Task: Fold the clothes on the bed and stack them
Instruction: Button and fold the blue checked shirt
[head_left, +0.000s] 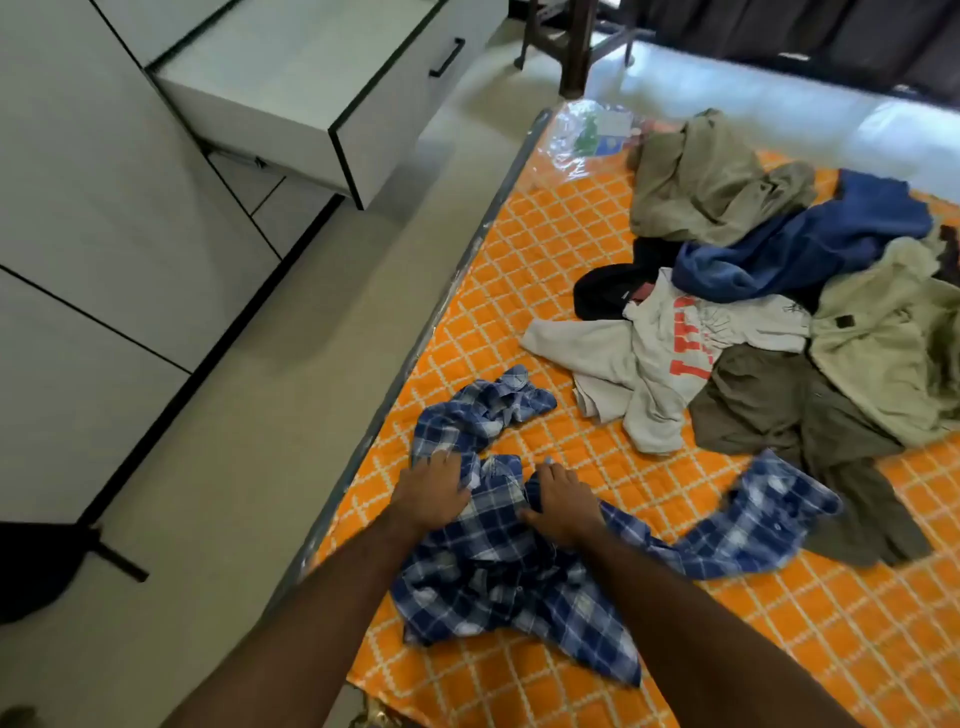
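A blue and white plaid shirt (498, 577) lies crumpled on the orange patterned bed (545, 244), near its left edge. One sleeve trails right, the other bunches up toward the top left. My left hand (434, 488) grips the fabric near the collar. My right hand (558, 501) grips a fold of the same shirt just beside it. Behind lies a heap of unfolded clothes: a white sweatshirt with red letters (654, 358), an olive garment (810, 431), a blue garment (810, 244), a khaki garment (706, 182) and a pale green one (883, 343).
An open white drawer (322, 88) juts out of the wardrobe on the left, over the pale floor (218, 493). A clear plastic bag (587, 135) lies at the bed's far corner. A dark wooden stool leg (571, 47) stands beyond it.
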